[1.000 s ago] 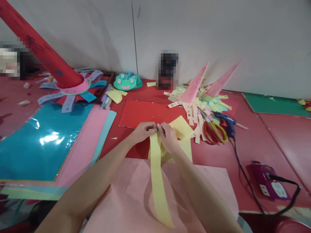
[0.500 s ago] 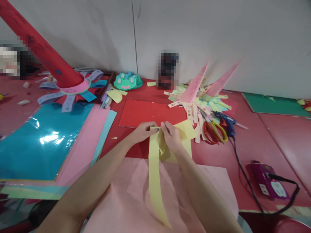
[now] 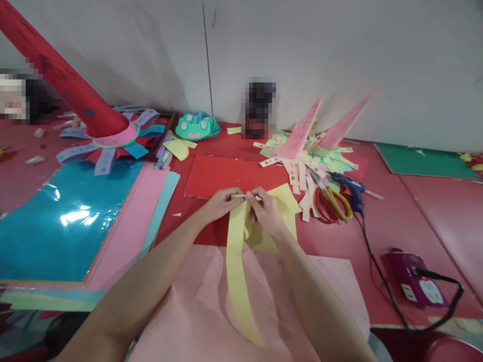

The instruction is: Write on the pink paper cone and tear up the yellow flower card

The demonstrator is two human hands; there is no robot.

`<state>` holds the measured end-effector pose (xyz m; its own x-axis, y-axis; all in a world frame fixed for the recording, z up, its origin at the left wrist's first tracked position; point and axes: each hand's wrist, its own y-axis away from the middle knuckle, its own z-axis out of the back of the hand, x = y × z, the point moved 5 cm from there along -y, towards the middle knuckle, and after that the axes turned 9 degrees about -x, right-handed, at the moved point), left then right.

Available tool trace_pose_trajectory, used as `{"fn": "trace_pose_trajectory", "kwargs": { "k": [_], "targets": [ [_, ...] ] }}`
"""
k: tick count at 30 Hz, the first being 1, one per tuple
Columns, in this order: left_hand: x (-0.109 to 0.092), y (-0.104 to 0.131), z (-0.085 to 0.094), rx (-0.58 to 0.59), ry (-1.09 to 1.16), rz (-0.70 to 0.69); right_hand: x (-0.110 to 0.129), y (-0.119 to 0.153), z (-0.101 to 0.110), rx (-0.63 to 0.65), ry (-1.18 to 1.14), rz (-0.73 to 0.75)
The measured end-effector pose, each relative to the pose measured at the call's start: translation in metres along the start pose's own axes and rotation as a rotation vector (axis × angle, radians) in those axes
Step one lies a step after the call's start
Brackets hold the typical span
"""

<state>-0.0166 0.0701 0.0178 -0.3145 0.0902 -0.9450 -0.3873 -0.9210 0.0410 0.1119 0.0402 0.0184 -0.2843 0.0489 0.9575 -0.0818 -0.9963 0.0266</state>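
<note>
A long yellow paper strip (image 3: pixel 237 261) hangs from my fingers and curls over the pink sheet (image 3: pixel 324 296) in front of me. My left hand (image 3: pixel 223 202) pinches its top end between thumb and fingers. Beside it, almost touching, my right hand (image 3: pixel 267 211) is closed on the yellow paper at the strip's upper right edge, where a fold shows. Under and behind the right hand lies a wider yellow paper sheet (image 3: pixel 289 226). Just beyond both hands is a flat red board (image 3: pixel 226 176).
Scissors (image 3: pixel 341 203), a blue glue gun (image 3: pixel 349 186) and pink paper cones (image 3: pixel 304 133) with strips stand to the right. A purple power box (image 3: pixel 413 279) with a cord sits farther right. Left are a blue glossy sheet (image 3: pixel 49 241), a red tube (image 3: pixel 75 83) and green frog cutouts (image 3: pixel 196 126).
The strip's hanging part has swung slightly left, and its lower end has risen a little. Both hands keep their hold, with the right fingers shifted slightly left.
</note>
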Motion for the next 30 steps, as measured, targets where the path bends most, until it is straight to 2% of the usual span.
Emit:
{"fn": "trace_pose_trajectory", "kwargs": {
  "k": [7, 20, 30],
  "targets": [
    [0.0035, -0.0006, -0.0029, 0.040, 0.016, -0.018, 0.0042, -0.0024, 0.0009, -0.005, 0.038, 0.093],
    [0.0016, -0.0004, -0.0018, 0.037, 0.107, -0.081, 0.0042, -0.0013, -0.0065, 0.006, -0.090, 0.102],
    [-0.0013, 0.0008, -0.0026, 0.026, 0.178, -0.058, 0.0055, -0.0005, -0.0045, 0.021, -0.159, 0.081]
  ]
}}
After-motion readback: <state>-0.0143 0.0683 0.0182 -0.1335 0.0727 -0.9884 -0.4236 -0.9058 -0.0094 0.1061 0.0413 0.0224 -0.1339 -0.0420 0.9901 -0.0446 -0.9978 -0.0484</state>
